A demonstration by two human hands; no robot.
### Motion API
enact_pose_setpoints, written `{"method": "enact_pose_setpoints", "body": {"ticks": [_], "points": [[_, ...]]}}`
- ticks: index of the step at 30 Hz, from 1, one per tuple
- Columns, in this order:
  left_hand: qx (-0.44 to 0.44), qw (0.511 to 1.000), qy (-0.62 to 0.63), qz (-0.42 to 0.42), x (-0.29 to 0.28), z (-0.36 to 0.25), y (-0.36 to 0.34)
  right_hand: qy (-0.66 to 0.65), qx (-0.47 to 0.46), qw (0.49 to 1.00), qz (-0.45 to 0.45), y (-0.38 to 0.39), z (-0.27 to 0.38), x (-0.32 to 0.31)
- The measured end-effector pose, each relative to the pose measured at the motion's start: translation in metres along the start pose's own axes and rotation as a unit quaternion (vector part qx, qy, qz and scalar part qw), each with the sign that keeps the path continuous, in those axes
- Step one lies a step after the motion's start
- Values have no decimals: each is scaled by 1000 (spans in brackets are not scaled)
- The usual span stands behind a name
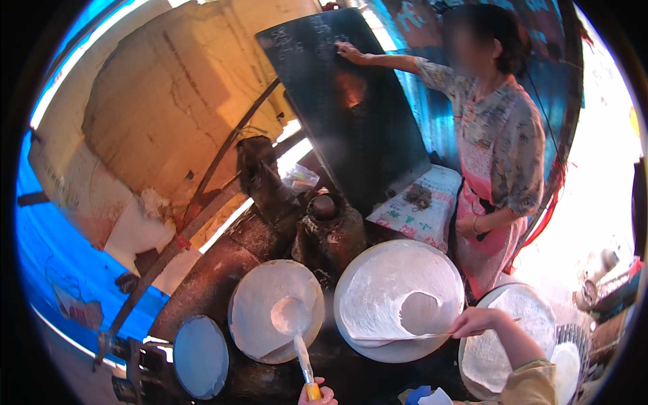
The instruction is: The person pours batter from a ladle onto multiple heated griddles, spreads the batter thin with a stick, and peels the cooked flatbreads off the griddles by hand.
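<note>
My left hand point(318, 397), at the lower edge, is closed round the yellow grip of a ladle point(303, 358). The ladle's round, batter-coated bowl rests on or just over a round pale griddle point(251, 290). To the right, my right hand point(472, 322) pinches a thin stick that reaches left across the near part of a larger round griddle point(368, 354). A thin white sheet of batter point(368, 290) covers much of that griddle, with a bare grey oval patch right of its middle. Whether the stick is under the sheet or on it, I cannot tell.
Another round griddle or lid point(201, 358) stands at left. At right lies a round tray point(487, 388) with a white sheet. Beyond are a sooty stove pot point(327, 226) and a dark board point(351, 115), touched by a person point(503, 142) in a pink apron.
</note>
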State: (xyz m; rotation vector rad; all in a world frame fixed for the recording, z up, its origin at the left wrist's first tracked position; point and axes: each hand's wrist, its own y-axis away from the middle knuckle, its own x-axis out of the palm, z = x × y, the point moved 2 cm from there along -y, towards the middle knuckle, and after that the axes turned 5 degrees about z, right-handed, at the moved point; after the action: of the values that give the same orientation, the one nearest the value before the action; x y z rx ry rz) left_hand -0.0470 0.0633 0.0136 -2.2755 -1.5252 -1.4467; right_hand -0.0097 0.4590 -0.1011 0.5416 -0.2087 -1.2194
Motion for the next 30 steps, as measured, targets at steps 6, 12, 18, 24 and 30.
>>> {"method": "enact_pose_setpoints", "body": {"ticks": [6,12,18,24,30], "points": [[-15,997,74,19,-7,11,11,-221,-67,948,-219,31,-24,-21],[-2,995,104,13,-27,19,47,-97,-29,984,-148,-15,-9,72],[-1,998,58,-1,-57,30,105,-355,-25,932,-70,-59,66,190],[4,997,71,0,-88,37,144,-483,16,850,-211,-127,76,307],[23,996,88,19,-119,35,174,-405,49,864,-296,-17,25,279]]}}
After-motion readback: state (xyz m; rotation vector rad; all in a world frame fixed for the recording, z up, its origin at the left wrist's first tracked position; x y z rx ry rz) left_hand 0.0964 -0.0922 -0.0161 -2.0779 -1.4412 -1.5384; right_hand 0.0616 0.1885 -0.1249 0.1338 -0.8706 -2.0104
